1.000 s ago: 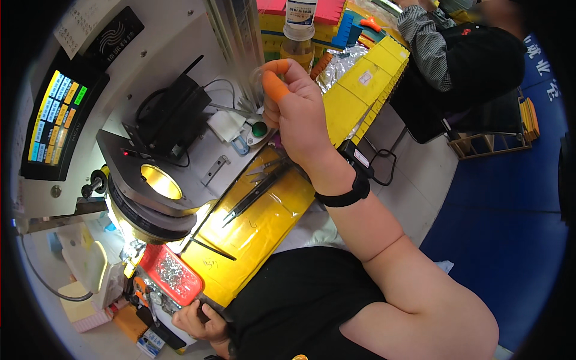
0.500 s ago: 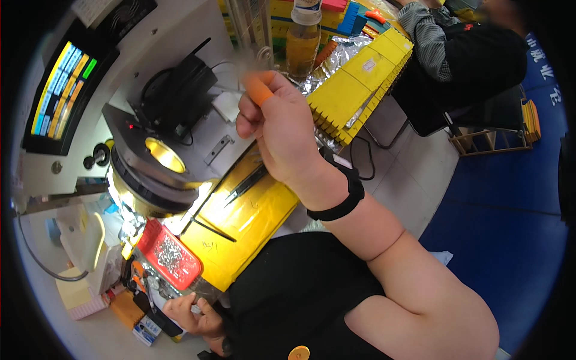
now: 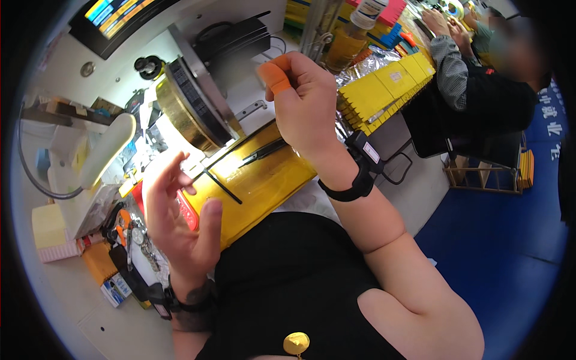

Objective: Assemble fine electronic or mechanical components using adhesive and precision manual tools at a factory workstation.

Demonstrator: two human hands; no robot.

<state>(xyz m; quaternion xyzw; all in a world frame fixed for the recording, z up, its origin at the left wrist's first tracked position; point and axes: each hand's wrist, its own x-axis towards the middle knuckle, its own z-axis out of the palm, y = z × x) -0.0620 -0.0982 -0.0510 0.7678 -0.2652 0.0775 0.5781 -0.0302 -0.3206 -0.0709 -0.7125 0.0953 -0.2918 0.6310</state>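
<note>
My right hand (image 3: 305, 102) is raised over the far part of a yellow covered work surface (image 3: 264, 186). Its fingers are curled together, with orange covering on the thumb or finger; what they pinch, if anything, is too blurred to name. My left hand (image 3: 186, 225) is open, fingers apart, with nothing seen in it. Behind it, a red tray (image 3: 189, 213) is mostly hidden. Dark tweezers (image 3: 264, 152) lie on the yellow surface below my right hand. To the left of these, a round brass-and-black machine head (image 3: 192, 111) shines light downward.
Yellow toothed panels (image 3: 384, 90) are stacked at the right, beside a bottle (image 3: 351, 42) of amber liquid. A lit screen (image 3: 120, 15) stands upper left. Watch parts and tools (image 3: 141, 240) lie at lower left. A co-worker (image 3: 492, 90) sits at the upper right.
My left hand has risen from the lower edge toward the red tray and opened out. The view has shifted; my right hand stays raised and closed.
</note>
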